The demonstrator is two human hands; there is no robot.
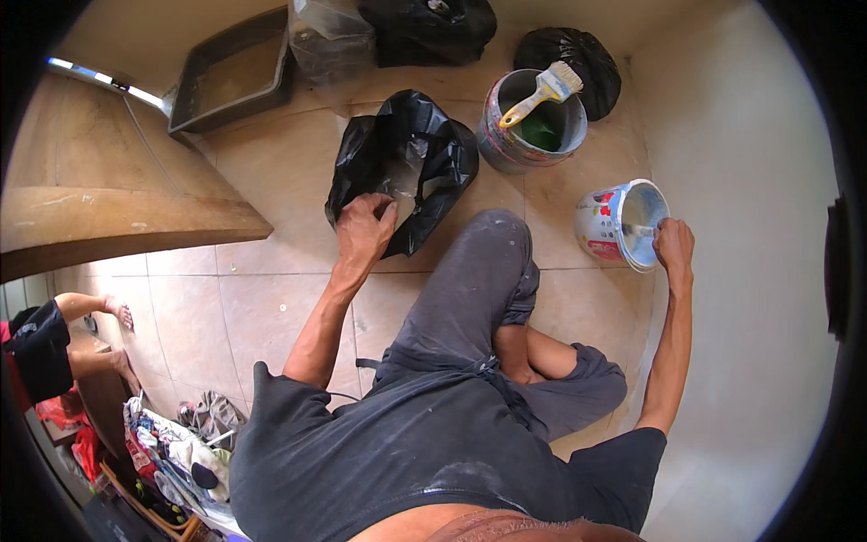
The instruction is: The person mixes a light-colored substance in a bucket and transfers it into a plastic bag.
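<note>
My left hand (366, 226) grips the near-left edge of an open black plastic bag (438, 181), which has something pale and crumpled inside. On the right, my right hand (673, 242) is closed on what looks like the handle of a tool (641, 232) reaching into a small white paint bucket (598, 226) with coloured printing, tipped with its opening toward the wall. Behind, a larger grey bucket (497, 144) with green inside carries a wide paintbrush (555, 86) with a yellow handle across its top.
A dark tray (190, 104), a clear bag (330, 41) and black bags (424, 32) line the back. A wooden panel (135, 208) juts from the left. A pale wall (741, 271) stands right. Lower left are another person's legs (86, 361) and piled cloths (185, 452).
</note>
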